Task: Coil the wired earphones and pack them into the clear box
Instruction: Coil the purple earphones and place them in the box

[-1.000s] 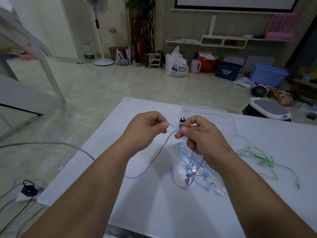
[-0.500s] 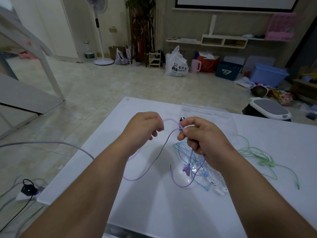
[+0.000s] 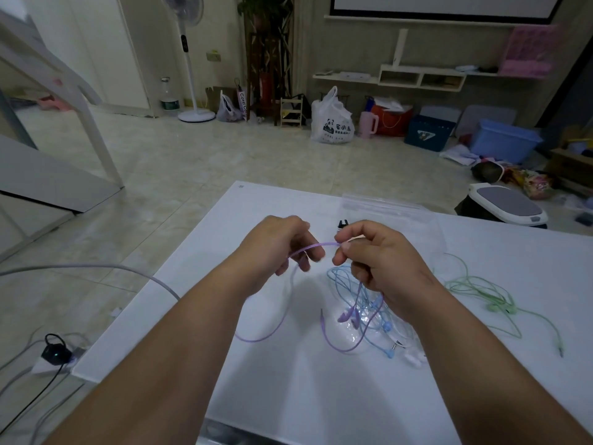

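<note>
White tabletop (image 3: 288, 396); clear box (image 3: 388, 205) at its far edge. Left hand (image 3: 279, 248), fingers curled, holds the purple earphones (image 3: 316, 246) by the cord. Right hand (image 3: 382, 258) pinches the same cord, buds dangling over blue earphones (image 3: 386, 326). Green earphones (image 3: 495, 308) loose, right.

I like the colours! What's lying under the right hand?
A tangle of blue earphones on the white table, with buds of the purple earphones dangling over it. The right hand covers part of the tangle.
</note>
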The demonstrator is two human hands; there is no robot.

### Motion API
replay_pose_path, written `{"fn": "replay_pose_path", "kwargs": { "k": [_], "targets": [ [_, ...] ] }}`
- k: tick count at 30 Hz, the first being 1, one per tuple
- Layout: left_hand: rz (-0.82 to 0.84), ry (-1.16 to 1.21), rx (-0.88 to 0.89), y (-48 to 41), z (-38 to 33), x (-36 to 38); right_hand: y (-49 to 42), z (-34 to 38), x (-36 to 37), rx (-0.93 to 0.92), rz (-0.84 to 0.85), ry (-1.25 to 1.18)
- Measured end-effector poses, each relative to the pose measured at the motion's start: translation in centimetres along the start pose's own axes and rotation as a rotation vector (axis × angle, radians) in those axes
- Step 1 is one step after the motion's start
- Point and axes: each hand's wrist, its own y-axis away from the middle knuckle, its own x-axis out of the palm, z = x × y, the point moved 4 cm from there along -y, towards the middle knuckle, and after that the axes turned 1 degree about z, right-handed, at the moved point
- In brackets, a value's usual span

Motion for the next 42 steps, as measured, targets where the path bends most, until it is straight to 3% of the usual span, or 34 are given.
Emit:
{"fn": "replay_pose_path", "kwargs": {
  "k": [3, 6, 17, 28, 33, 36, 42],
  "targets": [
    [-0.251, 0.043, 0.001, -0.1, -0.4, -1.0, 0.0, -0.1, 0.1, 0.015, -0.001, 0.028],
    [-0.399, 0.101, -0.004, -0.3, -0.1, -1.9, 0.1, 0.0, 0.1, 0.020, 0.009, 0.055],
    [-0.588, -0.067, -0.088, -1.4, 2.1, -4.0, 0.3, 0.2, 0.1, 0.009, 0.036, 0.094],
    [-0.466, -0.714, -0.170, -1.2, 2.0, -3.9, 0.2, 0.3, -0.2, -0.060, -0.018, 0.130],
    [-0.397, -0.415, 0.108, -0.5, 0.5, -2.2, 0.1, 0.3, 0.0, -0.114, -0.061, 0.204],
    [-0.339, -0.449, 0.206, 0.0, -0.7, -1.4, 0.0, 0.2, 0.2, -0.117, -0.071, 0.243],
    [-0.238, -0.705, 0.138, -0.2, -0.3, -0.8, -0.2, 0.0, -0.1, -0.130, -0.159, 0.263]
  ]
}}
